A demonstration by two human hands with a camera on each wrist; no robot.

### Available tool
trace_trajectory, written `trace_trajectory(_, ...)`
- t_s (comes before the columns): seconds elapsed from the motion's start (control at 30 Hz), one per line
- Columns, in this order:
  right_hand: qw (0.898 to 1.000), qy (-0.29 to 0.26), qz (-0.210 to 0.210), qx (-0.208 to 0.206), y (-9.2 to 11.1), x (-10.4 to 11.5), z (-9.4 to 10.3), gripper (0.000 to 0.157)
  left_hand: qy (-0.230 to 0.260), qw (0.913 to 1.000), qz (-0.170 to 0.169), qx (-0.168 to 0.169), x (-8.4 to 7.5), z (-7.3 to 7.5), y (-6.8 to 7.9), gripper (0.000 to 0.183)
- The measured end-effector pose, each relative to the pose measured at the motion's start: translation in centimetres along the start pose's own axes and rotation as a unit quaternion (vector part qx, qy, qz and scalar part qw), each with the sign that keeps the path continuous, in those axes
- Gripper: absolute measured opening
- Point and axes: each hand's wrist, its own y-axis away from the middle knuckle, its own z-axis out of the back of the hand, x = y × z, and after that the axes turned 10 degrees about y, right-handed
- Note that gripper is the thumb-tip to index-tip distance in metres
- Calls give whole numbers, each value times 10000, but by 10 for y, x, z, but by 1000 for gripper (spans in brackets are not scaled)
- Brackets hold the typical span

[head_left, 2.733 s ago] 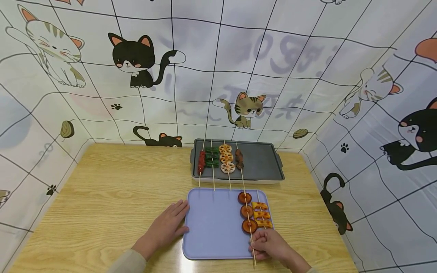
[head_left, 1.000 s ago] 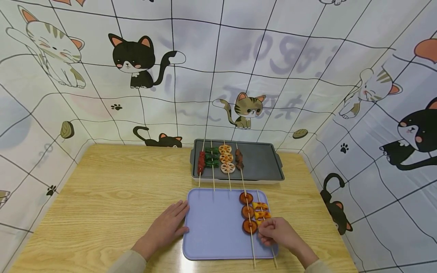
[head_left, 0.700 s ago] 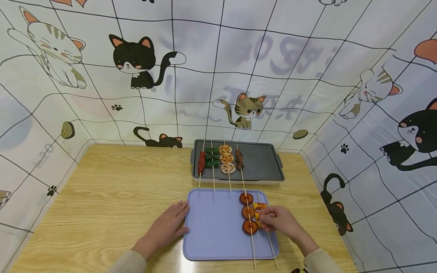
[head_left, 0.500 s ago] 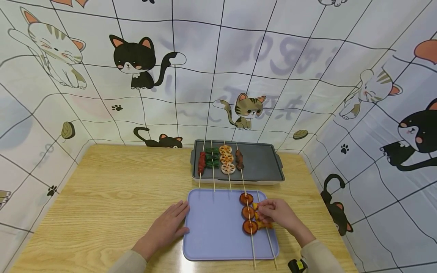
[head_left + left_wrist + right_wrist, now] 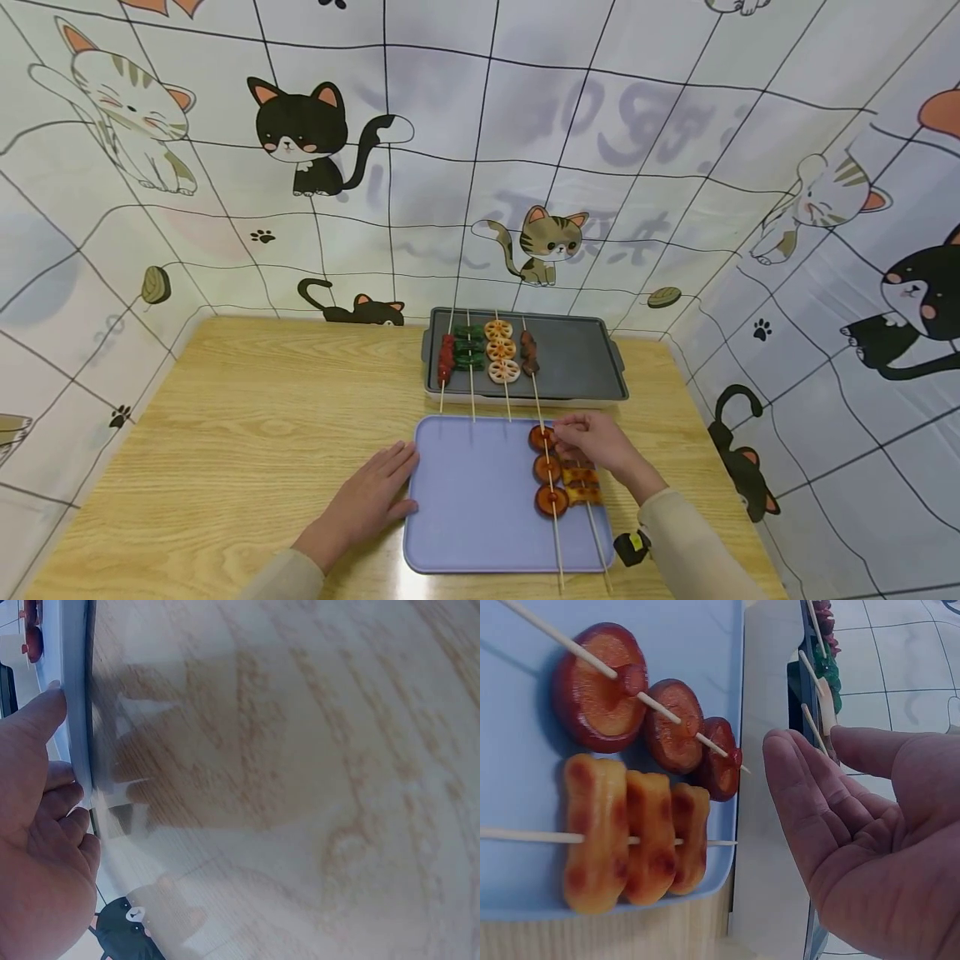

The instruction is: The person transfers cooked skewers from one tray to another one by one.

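A lavender tray (image 5: 480,500) lies on the table with two skewers at its right side. One bears round reddish-brown mushroom-like pieces (image 5: 551,501); the other has yellow pieces with browned patches (image 5: 596,832). Over the tray's far right corner is my right hand (image 5: 596,442), thumb and fingers apart and nothing between them in the right wrist view. It overlaps the tops of both skewers in the head view. My left hand (image 5: 367,496) rests at the tray's left edge, fingers straight, its fingertips along the rim (image 5: 75,712) in the left wrist view.
Behind the tray stands a dark grey grill pan (image 5: 577,358). On it lie a red skewer (image 5: 446,360), a green one (image 5: 469,348), a lotus root one (image 5: 501,350) and a brown meat one (image 5: 529,354), their sticks reaching toward the tray. Cat-print curtains (image 5: 442,167) enclose the table.
My right hand has let go of the mushroom-like skewer's stick and moved away from me, past the yellow pieces, to the tray's far corner. The left hand has stayed put.
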Motion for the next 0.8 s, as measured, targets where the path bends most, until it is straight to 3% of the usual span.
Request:
trace_trajectory(0.3,9999,14,-113,-77,-20,9,-1,37,-32,9999,-85,-101,-1,2,1,68)
trace_trajectory(0.6,9997,178,-16,-137,-30,12,-6,36,-45,9999,-55,-92,-1,2,1,68)
trace_trajectory(0.8,9993,237,-203,-182,-36,16,-9,34,-25,10000,-31,-45,-1,1,1,68)
